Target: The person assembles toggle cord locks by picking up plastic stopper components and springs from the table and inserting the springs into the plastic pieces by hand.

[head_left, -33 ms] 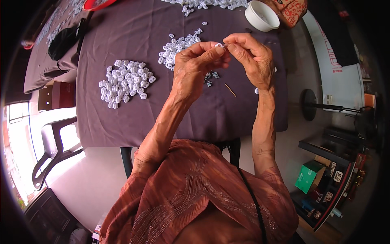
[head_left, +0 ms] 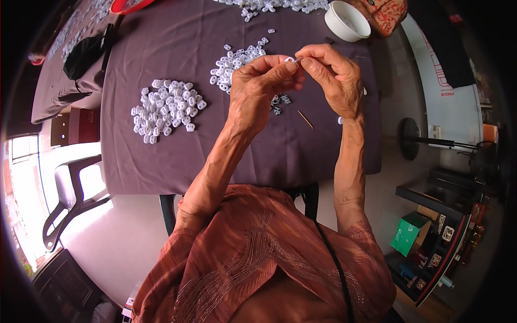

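My left hand pinches a small white plastic piece with a hole between thumb and fingers. Thumb and forefinger of my right hand close on a tiny greyish bit right beside that piece; its kind is too small to make out. Partly behind my left hand lies a pile of similar white plastic pieces, and a second pile sits further left. Below my hands are several tiny dark grey metal-looking parts and a thin wooden stick on the brown tablecloth.
A white bowl stands at the far right, next to a patterned reddish bag. More white pieces lie along the far edge. A red tray is at the far left. A dark plastic chair stands left of the table.
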A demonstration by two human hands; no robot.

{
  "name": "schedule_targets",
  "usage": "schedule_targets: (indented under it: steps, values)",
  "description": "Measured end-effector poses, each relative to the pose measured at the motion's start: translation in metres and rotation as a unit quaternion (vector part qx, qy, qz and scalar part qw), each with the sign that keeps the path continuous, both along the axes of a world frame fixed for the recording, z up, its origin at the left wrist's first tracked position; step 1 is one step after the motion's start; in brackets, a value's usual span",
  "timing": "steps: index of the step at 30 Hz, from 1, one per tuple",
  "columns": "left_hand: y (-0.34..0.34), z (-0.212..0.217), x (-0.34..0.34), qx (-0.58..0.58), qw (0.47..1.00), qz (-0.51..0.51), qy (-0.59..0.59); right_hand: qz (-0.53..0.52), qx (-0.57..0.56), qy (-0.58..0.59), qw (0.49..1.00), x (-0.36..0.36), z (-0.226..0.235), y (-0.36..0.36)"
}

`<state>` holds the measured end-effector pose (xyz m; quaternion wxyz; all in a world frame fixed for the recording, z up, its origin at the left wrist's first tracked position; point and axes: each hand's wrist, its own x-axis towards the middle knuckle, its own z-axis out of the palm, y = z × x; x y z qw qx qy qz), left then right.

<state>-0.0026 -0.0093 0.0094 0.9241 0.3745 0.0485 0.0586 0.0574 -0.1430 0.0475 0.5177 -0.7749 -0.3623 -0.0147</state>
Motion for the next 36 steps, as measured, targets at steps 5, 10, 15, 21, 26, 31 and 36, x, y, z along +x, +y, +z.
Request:
schedule_targets:
  steps: [5, 10, 15, 21, 26, 31, 36]
  values:
    - [0.005, -0.001, 0.002, -0.004, 1.000, -0.004, -0.005, 0.004, -0.029, -0.032, 0.999, 0.003, -0.003, 0.003]
    - [0.013, -0.003, 0.002, 0.016, 1.000, -0.010, 0.002, 0.005, -0.025, -0.076, 0.997, 0.003, -0.007, 0.012]
    - [0.014, -0.015, 0.006, 0.006, 1.000, 0.016, -0.009, 0.016, -0.011, -0.058, 0.998, 0.007, -0.018, 0.018]
    - [0.031, -0.020, 0.011, -0.040, 0.998, 0.054, 0.002, -0.012, 0.004, 0.078, 0.997, 0.031, -0.061, 0.007]
    - [0.041, -0.018, 0.011, -0.044, 0.997, 0.070, -0.004, -0.039, -0.182, -0.027, 0.982, 0.045, -0.138, -0.011]
    - [0.052, -0.023, 0.012, -0.046, 0.996, 0.081, 0.009, -0.042, -0.178, -0.092, 0.979, 0.048, -0.155, -0.009]
    - [0.051, -0.024, 0.012, -0.035, 0.997, 0.067, 0.008, -0.022, -0.219, -0.150, 0.964, 0.041, -0.148, 0.000]
